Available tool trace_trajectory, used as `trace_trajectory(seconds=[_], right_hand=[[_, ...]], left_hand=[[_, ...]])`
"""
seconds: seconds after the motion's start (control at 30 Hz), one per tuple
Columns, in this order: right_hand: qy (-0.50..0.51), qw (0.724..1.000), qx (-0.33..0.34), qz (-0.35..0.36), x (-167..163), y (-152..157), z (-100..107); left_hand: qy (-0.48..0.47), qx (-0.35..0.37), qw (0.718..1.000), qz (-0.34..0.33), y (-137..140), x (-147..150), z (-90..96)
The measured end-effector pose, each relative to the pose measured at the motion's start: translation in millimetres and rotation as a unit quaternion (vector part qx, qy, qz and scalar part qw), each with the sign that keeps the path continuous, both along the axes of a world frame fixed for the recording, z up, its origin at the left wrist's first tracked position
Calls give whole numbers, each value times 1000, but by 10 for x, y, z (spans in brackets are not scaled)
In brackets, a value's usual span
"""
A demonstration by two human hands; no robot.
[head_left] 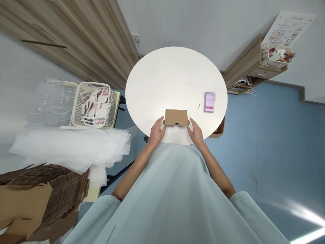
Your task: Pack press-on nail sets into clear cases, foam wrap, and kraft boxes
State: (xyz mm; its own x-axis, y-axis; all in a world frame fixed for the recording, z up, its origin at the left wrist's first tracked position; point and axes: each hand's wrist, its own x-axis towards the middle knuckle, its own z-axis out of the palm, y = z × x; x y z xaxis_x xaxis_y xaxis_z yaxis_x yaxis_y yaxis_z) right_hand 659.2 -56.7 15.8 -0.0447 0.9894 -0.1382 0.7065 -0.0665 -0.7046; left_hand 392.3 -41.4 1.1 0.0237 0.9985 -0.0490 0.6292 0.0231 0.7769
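A small brown cardboard box [176, 117] lies on the white oval table [175, 81], close to its front edge. It has a dark half-round notch in the middle of its near edge and small rounded flaps at both sides. My left hand [156, 132] grips the box at its left end, with the thumb nearer me and the fingers farther along the side. At the right end my right hand [196, 133] holds it in a mirrored way. The fingertips meet the side flaps; how firmly they press cannot be made out.
A blurred-out phone-like object [209, 102] lies on the table's right. Left are a white basket [109, 105] of printed packets, clear plastic packaging [54, 105], white sheets [73, 147] and stacked flat cardboard [63, 193]. An open carton [220, 130] stands below the table's right edge.
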Motion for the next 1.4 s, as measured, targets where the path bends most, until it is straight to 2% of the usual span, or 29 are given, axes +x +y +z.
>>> trace_trajectory(seconds=[0.13,0.37,0.6,0.73,0.87,1.1,1.4], right_hand=[[-26,1000,-15,4,-34,11,78],[-103,988,-111,17,-116,-14,115],[-111,983,-147,18,-159,-112,64],[-89,984,-152,5,-148,-145,-27],[-43,990,-133,-11,-126,-174,-151],[-2,993,-119,-21,-88,-165,-275],[14,992,-104,-69,-106,-32,-443]], left_hand=[[13,-18,1000,-15,17,-3,71],[49,-106,993,-32,-78,14,76],[23,-164,986,2,-114,40,2],[-48,-181,982,37,-140,57,-75],[-98,-160,980,65,-172,72,-164],[-79,-148,983,74,-136,65,-307],[-32,-159,985,60,-11,68,-300]])
